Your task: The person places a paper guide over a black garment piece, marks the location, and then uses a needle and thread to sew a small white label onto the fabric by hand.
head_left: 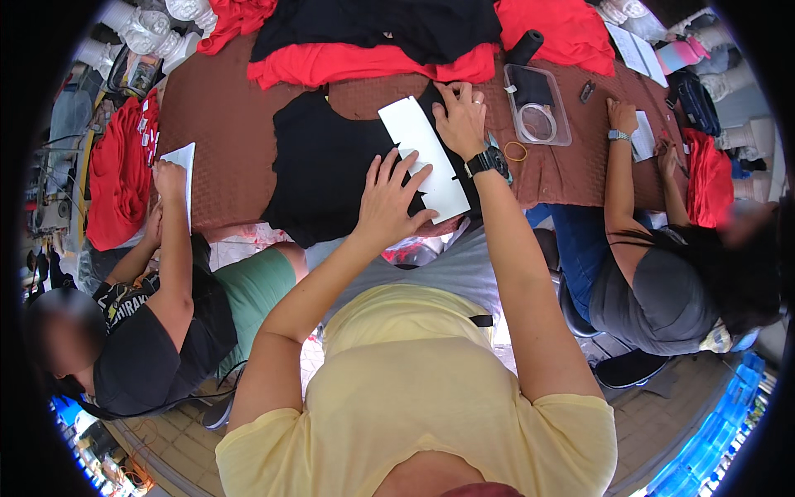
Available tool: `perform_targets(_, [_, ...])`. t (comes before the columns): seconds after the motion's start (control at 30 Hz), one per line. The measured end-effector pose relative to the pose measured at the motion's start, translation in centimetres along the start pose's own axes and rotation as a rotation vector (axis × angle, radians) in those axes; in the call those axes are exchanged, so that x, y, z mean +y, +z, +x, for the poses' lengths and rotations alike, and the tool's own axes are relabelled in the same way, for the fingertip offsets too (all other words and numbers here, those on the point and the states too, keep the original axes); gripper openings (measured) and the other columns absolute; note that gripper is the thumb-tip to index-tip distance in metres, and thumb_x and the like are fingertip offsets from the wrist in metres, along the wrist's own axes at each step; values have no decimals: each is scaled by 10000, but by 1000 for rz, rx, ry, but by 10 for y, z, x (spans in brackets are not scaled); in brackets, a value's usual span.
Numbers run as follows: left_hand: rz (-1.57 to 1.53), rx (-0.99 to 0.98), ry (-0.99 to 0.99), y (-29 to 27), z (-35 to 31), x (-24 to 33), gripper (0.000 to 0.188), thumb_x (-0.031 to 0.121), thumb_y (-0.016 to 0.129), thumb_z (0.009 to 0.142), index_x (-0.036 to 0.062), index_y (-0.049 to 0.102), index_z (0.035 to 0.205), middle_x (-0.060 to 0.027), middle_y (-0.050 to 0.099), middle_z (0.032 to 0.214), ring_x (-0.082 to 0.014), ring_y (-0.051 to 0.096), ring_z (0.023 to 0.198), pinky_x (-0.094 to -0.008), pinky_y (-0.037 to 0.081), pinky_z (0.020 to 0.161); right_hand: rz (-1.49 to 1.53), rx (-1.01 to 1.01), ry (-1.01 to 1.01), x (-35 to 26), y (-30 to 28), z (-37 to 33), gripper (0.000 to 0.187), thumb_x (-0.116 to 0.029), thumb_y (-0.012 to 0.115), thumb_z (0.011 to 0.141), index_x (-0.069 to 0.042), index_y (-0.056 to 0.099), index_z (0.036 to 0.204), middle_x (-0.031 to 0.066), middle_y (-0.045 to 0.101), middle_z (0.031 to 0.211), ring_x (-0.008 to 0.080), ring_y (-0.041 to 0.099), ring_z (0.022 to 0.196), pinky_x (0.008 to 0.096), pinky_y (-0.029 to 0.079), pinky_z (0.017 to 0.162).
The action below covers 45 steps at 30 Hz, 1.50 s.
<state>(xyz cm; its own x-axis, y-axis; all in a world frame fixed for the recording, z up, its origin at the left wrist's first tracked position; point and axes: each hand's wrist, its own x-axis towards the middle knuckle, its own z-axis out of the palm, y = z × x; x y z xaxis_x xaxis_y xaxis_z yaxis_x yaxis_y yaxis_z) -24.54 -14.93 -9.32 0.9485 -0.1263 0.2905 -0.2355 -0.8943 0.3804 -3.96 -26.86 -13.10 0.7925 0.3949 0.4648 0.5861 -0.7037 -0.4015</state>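
One white card (pixel 424 157) lies on one black garment (pixel 331 178), mid-bench. Left hand (pixel 389 199): grip released, flat on the card's near end. Right hand (pixel 460 120): grip released, pressing the far end. Two seated co-workers flank the garment. Bench (pixel 224 124): brown, textured; red garments (pixel 364 60) beyond.

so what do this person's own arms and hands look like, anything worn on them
Both forearms are bare, coming out of the short sleeves of a pale yellow t-shirt. The right hand has a ring on one finger, and a black wristwatch with a dark band sits on that wrist. The left hand wears nothing visible: no glove, ring or band.
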Motion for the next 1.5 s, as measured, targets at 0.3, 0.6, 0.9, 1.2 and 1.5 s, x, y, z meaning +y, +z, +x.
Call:
perform_targets(0.3, [-26, -110, 22, -2, 13, 12, 984, 599, 846, 659, 188, 495, 1482, -223, 316, 1584, -542, 246, 1456, -703, 224, 1151, -8, -154, 64, 5, 0, 12, 468, -244, 647, 860, -174, 660, 1322, 101, 553, 1221, 381, 508, 1087, 508, 423, 910])
perform_targets(0.6, [35, -33, 82, 14, 6, 16, 772, 17, 678, 757, 290, 539, 1466, -150, 379, 1570, -521, 306, 1445, -691, 301, 1130, 32, -25, 10, 3, 1, 3, 382, -232, 630, 900, -202, 682, 1278, 80, 572, 1197, 363, 520, 1078, 505, 419, 906])
perform_targets(0.9, [-38, -173, 255, -21, 30, -42, 693, -86, 619, 776, 264, 624, 1374, -66, 465, 1550, -382, 355, 1479, -543, 343, 1178, 59, -49, 31, 4, -2, 3, 397, -311, 654, 881, -209, 701, 1262, 74, 577, 1212, 358, 517, 1090, 500, 421, 931])
perform_targets(1.2, [-124, -216, 229, -25, 43, -57, 637, -72, 622, 798, 197, 621, 1375, -45, 479, 1554, -320, 347, 1499, -525, 308, 1210, 42, -18, 43, 7, 3, 6, 394, -314, 690, 854, -198, 702, 1230, 80, 580, 1185, 367, 520, 1080, 500, 428, 912])
perform_targets(1.5, [-92, -78, -3, -32, 26, -83, 408, 273, 649, 950, 119, 630, 1327, -93, 550, 1428, -327, 424, 1414, -503, 327, 1172, 24, 10, 62, 3, 5, 7, 344, -302, 701, 860, -188, 707, 1185, 89, 580, 1147, 364, 523, 1058, 491, 416, 911])
